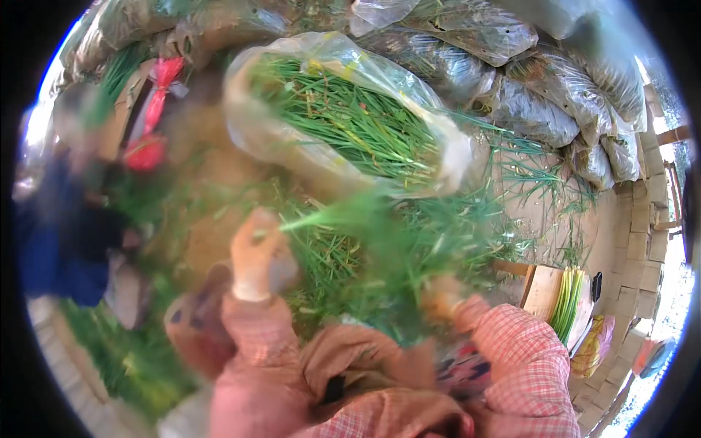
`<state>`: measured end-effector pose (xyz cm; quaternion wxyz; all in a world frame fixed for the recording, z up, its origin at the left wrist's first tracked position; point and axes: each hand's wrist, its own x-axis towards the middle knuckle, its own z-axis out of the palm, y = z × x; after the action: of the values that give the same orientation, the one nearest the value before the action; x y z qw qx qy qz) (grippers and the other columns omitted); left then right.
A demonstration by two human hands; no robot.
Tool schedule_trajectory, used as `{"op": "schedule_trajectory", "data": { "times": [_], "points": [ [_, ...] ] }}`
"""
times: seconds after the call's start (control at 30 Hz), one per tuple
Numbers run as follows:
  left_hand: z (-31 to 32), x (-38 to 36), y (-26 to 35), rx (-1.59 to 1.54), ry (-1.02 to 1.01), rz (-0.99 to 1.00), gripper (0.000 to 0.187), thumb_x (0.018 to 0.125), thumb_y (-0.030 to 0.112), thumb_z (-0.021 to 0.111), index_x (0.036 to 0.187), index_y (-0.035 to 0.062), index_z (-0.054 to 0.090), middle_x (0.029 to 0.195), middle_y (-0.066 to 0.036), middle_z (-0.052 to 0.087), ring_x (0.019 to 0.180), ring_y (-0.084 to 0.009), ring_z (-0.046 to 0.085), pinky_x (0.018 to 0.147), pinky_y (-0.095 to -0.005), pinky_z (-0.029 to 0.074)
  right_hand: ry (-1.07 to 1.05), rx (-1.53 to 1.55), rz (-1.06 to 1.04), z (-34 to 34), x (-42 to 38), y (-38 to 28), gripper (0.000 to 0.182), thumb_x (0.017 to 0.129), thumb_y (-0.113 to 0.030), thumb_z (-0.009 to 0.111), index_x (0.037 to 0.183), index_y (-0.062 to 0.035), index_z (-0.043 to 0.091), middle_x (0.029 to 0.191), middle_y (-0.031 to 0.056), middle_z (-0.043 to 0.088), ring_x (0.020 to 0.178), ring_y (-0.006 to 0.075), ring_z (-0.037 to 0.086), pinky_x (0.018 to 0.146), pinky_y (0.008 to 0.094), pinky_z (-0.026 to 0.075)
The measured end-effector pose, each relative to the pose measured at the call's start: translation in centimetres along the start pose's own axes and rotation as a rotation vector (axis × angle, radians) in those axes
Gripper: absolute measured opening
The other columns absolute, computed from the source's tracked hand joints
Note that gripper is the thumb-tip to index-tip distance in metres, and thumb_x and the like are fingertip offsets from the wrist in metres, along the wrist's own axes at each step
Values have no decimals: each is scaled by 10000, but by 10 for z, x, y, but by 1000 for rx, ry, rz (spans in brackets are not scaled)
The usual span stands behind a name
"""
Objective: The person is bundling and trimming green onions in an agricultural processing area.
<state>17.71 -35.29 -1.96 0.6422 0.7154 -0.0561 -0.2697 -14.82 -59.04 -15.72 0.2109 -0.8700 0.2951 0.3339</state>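
My left hand [254, 247], in a pale orange glove, is raised with its fingers curled at the pale end of some long, thin green stalks [321, 216]. The stalks fan out to the right and smear into a green blur. My right hand [440, 298] is lower, in front of my body, beside that blur; motion hides its fingers and anything in them. Beyond both hands lies a large clear plastic bag [456, 150], its open side showing many green stalks [358, 120]. Loose stalks and leaf scraps [325, 255] cover the ground between my hands and the bag.
Stuffed plastic bags [537, 109] are piled along the back. A wooden board [542, 288] with a bundle of yellow-green stalks [566, 306] stands at right, near a brick edge [635, 255]. At left are a blurred person in blue [62, 241] and a red plastic strip [155, 109].
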Motion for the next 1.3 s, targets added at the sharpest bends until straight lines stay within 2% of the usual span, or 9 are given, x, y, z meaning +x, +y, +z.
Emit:
{"op": "schedule_trajectory", "data": {
  "times": [0.03, 0.2, 0.3, 0.43, 0.53, 0.63, 0.73, 0.97, 1.3],
  "points": [
    [-7, -7, 22, 52, 33, 47, 153, 832, 74, 594, 955, -17, 583, 730, -88, 624, 582, -128, 576, 521, -226, 461, -1, -44, 157, -13, -14, -20, 246, 786, -216, 555, 1002, -110, 608, 1002, 139, 624, 819, 308, 623, 681, 386, 513],
    [-58, -27, 93, 220, 125, 384, 135, 819, 59, 609, 933, -10, 587, 711, -52, 613, 592, -88, 553, 534, -209, 441, 191, -455, -260, -84, -27, -65, 332, 723, -183, 604, 1053, -157, 575, 927, 146, 573, 819, 299, 569, 648, 404, 469],
    [-67, -47, 134, 526, 124, 583, 154, 824, 61, 601, 968, 7, 587, 705, -23, 606, 608, -73, 543, 536, -201, 427, 758, 149, -671, -176, -44, -143, 399, 717, -123, 617, 1111, -133, 551, 975, 121, 577, 900, 303, 561, 770, 389, 459],
    [-57, -78, 181, 461, -104, 570, 183, 837, 109, 590, 994, 15, 589, 719, -21, 607, 629, -84, 550, 560, -215, 435, 1078, 228, -1039, -251, -74, -225, 401, 757, -141, 642, 1139, -62, 551, 1016, 145, 597, 914, 296, 569, 795, 363, 458],
    [-51, -84, 192, 334, -152, 561, 201, 850, 143, 576, 998, 7, 585, 743, -34, 613, 654, -104, 564, 595, -229, 447, 670, 457, -1324, -256, -73, -255, 381, 796, -160, 636, 1148, -51, 541, 949, 108, 621, 822, 234, 597, 720, 318, 473],
    [-38, -82, 185, 150, -150, 531, 226, 863, 177, 563, 1001, 0, 581, 767, -48, 620, 679, -123, 578, 629, -243, 460, 80, 899, -912, -238, -84, -258, 293, 825, -222, 602, 1058, -49, 572, 737, 81, 592, 606, 172, 572, 570, 302, 467],
    [-5, -84, 168, -34, -189, 478, 256, 876, 211, 550, 1005, -8, 577, 792, -61, 626, 704, -142, 592, 664, -258, 472, -100, 1069, -812, -245, -105, -247, 253, 866, -249, 559, 1017, -47, 583, 664, 31, 555, 512, 95, 517, 466, 243, 426],
    [75, -59, 173, -222, -589, 361, 290, 900, 251, 528, 1000, -18, 576, 837, -82, 640, 740, -176, 620, 714, -281, 496, -474, 1404, -924, -263, -124, -174, 357, 900, -284, 512, 1047, 37, 557, 891, 152, 638, 697, 176, 611, 584, 267, 513],
    [156, -35, 207, -53, -896, 305, 158, 842, 129, 602, 942, 10, 631, 813, -32, 646, 709, -125, 602, 667, -248, 486, 348, 1243, -736, -287, -164, -105, 336, 869, -211, 585, 1095, 33, 536, 958, 104, 618, 812, 178, 609, 738, 307, 496]
  ]
}}
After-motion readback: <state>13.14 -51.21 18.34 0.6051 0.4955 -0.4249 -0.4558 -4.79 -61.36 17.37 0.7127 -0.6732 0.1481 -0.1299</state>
